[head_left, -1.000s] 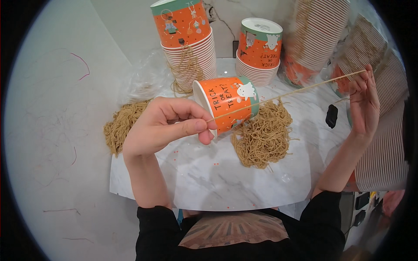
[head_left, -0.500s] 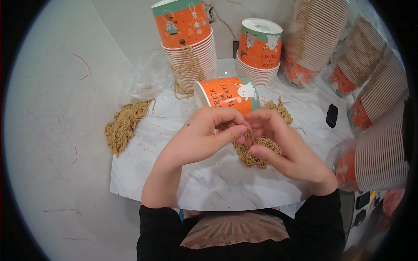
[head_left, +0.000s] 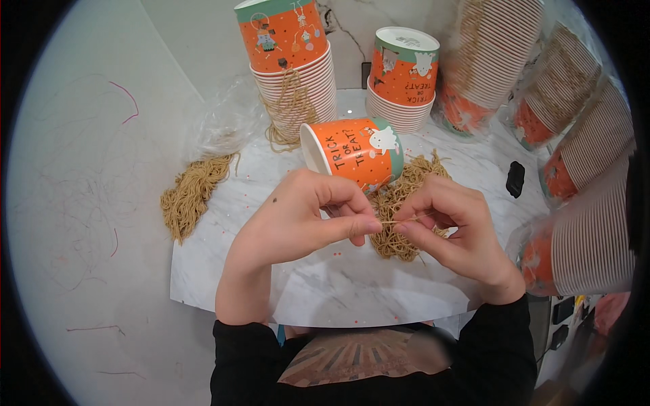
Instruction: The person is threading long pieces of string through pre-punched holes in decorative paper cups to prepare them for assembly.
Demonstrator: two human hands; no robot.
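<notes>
Between thumb and fingers, my left hand (head_left: 321, 215) pinches a thin tan cord (head_left: 388, 222). My right hand (head_left: 452, 227) pinches the same cord a short way to the right, so a small stretch of it runs straight between the two. Below and behind the fingers lies a loose heap of tan cords (head_left: 404, 245) on the marble-patterned table. An orange paper bucket (head_left: 352, 150) with a green band and a white ghost rests on its side just beyond my hands, its mouth facing left.
Another bundle of tan cords (head_left: 193, 196) lies at the left beside a clear plastic bag (head_left: 227, 125). Upside-down stacked paper buckets (head_left: 294, 91) and a shorter stack (head_left: 404, 81) stand at the back. Bagged bucket stacks (head_left: 592, 223) line the right. A small black object (head_left: 516, 178) lies near them.
My hands have drawn apart slightly, from nearly touching to pulling the cord straight between them. More of the cord heap and the bucket's front now shows.
</notes>
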